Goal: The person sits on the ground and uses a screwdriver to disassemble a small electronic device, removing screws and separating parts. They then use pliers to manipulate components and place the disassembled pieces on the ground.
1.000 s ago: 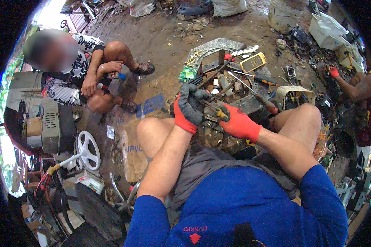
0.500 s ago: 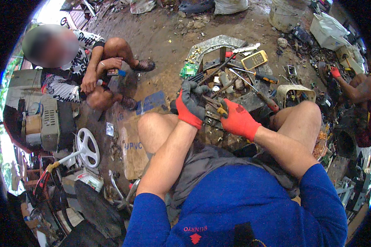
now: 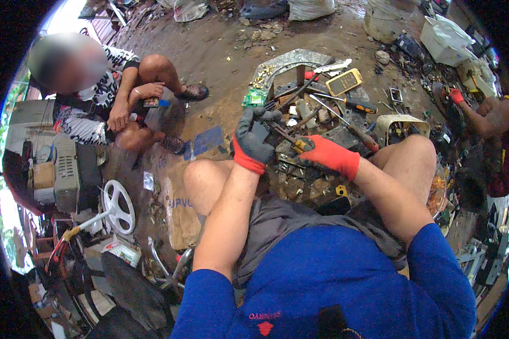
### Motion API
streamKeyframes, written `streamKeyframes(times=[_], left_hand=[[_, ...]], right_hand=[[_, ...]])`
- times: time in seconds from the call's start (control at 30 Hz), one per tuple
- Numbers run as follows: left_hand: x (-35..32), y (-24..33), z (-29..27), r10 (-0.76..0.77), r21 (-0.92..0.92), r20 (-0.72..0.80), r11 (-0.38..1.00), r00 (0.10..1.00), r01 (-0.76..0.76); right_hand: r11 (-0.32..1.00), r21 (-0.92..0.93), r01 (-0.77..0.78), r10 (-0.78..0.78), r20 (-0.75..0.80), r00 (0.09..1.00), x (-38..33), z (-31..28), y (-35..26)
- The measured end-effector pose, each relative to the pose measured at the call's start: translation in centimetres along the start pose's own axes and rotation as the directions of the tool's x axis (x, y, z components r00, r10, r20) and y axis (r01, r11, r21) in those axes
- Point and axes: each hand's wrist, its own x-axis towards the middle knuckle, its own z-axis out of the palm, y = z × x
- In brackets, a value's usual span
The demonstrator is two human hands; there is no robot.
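My left hand (image 3: 253, 138), in a grey and red work glove, has its fingers curled in front of my knees. Whatever lies inside its grip is hidden. My right hand (image 3: 328, 154), in a matching glove, is closed around a yellow-handled tool (image 3: 301, 146). Its slim metal front points up and left toward my left fingers; I cannot tell whether it is a screwdriver or pliers. Just beyond my left hand lies a green circuit board (image 3: 255, 97). Past my right hand are a long screwdriver with a red-brown handle (image 3: 363, 137) and an orange-and-black-handled screwdriver (image 3: 361, 105).
A grey, heavy block-like frame (image 3: 294, 58) holds scrap, with a yellow meter (image 3: 344, 82) on it. A beige plastic housing (image 3: 404, 120) stands by my right knee. Another person sits at the left near a white wheel (image 3: 119, 207); a gloved co-worker's hand (image 3: 456, 96) shows at the far right.
My left hand has shifted left, away from my right hand. The right hand still grips the yellow-handled tool and has turned a little flatter. The whole view has shifted slightly.
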Motion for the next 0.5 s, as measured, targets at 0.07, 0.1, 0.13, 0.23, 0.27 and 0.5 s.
streamKeyframes(times=[0.07, 0.1, 0.13, 0.23, 0.27, 0.5], left_hand=[[-0.9, 0.6, 1.6, -0.054, -0.09, -0.012, 0.995, 0.998, 0.053], [-0.8, 0.5, 1.7, -0.043, -0.052, 0.07, 0.998, 0.997, 0.047], [-1.2, 0.7, 1.6, -0.025, -0.04, 0.067, 0.999, 0.997, 0.028], [-2.0, 1.1, 1.9, 0.003, -0.017, 0.072, 1.0, 0.997, -0.002], [-2.1, 1.1, 2.3, -0.003, -0.017, 0.083, 1.0, 0.997, 0.005], [-1.9, 2.3, 2.2, -0.02, 0.038, 0.035, 0.999, 0.999, 0.019]], right_hand=[[0.952, -0.097, 0.291, -0.289, 0.035, 0.957, 0.4, -0.4, 1.5], [0.812, -0.199, 0.548, -0.543, 0.086, 0.835, 0.3, -0.8, 2.3], [0.589, -0.27, 0.762, -0.747, 0.177, 0.64, 0.3, -0.8, 1.7], [0.902, 0.326, 0.285, -0.402, 0.39, 0.828, -0.8, -1.1, 0.3], [0.92, 0.331, 0.21, -0.339, 0.401, 0.851, -0.9, -1.2, 0.3], [0.847, 0.292, 0.443, -0.516, 0.254, 0.818, -2.5, -1.7, -1.6]])
